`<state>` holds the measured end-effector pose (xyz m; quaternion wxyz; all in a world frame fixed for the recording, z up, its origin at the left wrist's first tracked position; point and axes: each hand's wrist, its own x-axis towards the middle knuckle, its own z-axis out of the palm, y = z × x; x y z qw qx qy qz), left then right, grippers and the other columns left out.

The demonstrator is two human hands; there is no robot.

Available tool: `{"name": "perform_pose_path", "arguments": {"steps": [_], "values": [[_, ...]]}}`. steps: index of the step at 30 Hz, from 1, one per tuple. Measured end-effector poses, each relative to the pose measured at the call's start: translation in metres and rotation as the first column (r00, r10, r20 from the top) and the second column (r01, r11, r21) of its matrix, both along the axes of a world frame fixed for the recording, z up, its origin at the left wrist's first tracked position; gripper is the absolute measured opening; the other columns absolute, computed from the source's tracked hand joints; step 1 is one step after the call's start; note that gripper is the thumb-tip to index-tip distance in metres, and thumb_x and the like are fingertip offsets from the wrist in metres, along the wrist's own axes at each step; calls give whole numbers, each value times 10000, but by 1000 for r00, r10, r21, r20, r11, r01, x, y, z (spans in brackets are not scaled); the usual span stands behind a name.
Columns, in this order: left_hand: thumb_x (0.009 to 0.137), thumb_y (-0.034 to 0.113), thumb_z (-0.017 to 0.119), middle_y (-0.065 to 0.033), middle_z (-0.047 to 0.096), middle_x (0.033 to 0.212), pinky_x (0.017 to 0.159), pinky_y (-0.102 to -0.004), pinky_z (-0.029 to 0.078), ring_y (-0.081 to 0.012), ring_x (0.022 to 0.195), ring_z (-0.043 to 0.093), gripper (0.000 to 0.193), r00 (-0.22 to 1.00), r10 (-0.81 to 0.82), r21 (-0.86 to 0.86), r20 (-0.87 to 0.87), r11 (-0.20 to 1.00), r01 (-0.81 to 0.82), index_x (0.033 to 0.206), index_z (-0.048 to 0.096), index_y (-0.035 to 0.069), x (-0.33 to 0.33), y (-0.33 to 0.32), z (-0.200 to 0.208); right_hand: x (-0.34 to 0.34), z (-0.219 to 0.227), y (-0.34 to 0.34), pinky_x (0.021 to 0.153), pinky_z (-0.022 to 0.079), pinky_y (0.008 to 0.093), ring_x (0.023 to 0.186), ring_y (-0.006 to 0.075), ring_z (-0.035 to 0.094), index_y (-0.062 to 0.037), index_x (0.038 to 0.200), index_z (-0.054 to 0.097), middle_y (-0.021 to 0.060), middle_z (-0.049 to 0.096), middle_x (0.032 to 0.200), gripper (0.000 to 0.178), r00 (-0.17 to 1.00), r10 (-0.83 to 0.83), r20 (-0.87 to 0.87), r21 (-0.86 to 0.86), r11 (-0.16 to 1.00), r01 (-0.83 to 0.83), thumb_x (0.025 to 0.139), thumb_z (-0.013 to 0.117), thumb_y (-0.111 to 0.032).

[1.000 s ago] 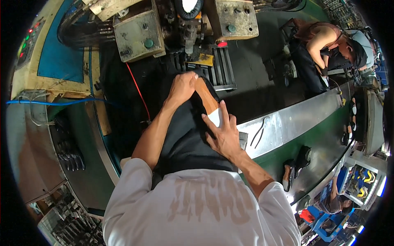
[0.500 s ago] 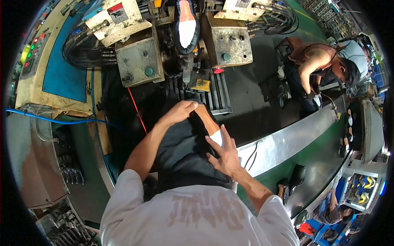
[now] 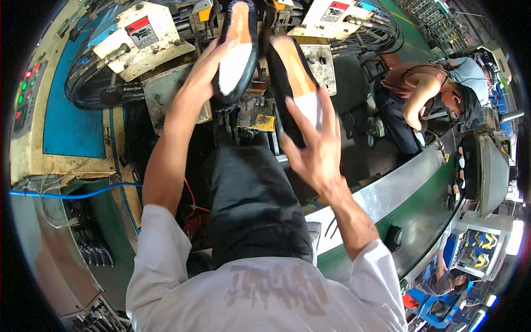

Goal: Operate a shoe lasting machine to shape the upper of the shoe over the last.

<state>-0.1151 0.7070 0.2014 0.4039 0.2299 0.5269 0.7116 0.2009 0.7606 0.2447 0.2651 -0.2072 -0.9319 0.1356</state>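
Note:
A black shoe upper on a last (image 3: 237, 63) stands in the machine with its sole side up, showing a tan and white insole. My left hand (image 3: 203, 74) is closed about its left side, the thumb over the insole. Just to the right, a second, similar black shoe (image 3: 301, 74) is raised beside it, also insole up. My right hand (image 3: 315, 146) grips the near end of that second shoe, with its fingers spread along both sides. The fingertips of both hands are slightly blurred.
Grimy machine housings (image 3: 326, 66) with hoses flank the shoes. At left is a panel with lit buttons (image 3: 25, 97) and a blue cable (image 3: 77, 193). A metal-edged green conveyor (image 3: 404, 205) runs at right. Another person (image 3: 420, 94) bends over work at far right.
My right hand has carried its shoe from my lap up and forward to the machine. The left hand has left that shoe's far end and taken hold of the one in the machine.

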Motion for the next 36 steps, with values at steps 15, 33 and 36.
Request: {"name": "perform_pose_path", "arguments": {"steps": [15, 33, 36], "values": [[1093, 365, 555, -224, 569, 1553, 1028, -606, 619, -377, 1279, 702, 788, 871, 146, 77, 469, 976, -204, 1749, 189, 128, 182, -266, -108, -173, -54, 17, 1026, 573, 574, 1257, 583, 532, -304, 1548, 626, 385, 179, 1727, 678, 998, -36, -58, 68, 997, 40, 896, 808, -278], [1047, 288, 639, -155, 375, 1751, 1312, -443, 289, -308, 1594, 379, 803, 960, 181, -298, 212, 948, -113, 1747, 292, 102, 223, -271, -167, -191, -79, 26, 1298, 211, 676, 1560, 645, 211, 46, 1574, 470, 485, 242, 1639, 811, 972, 142, -186, 243, 965, -94, 892, 773, -272], [1040, 313, 629, -161, 369, 1753, 1312, -446, 288, -315, 1597, 374, 809, 958, 180, -342, 223, 935, -96, 1746, 296, 101, 222, -261, -153, -225, -75, 54, 1285, 263, 653, 1544, 616, 277, 36, 1545, 514, 494, 289, 1617, 815, 973, 99, -207, 334, 942, -25, 884, 800, -344]]}}
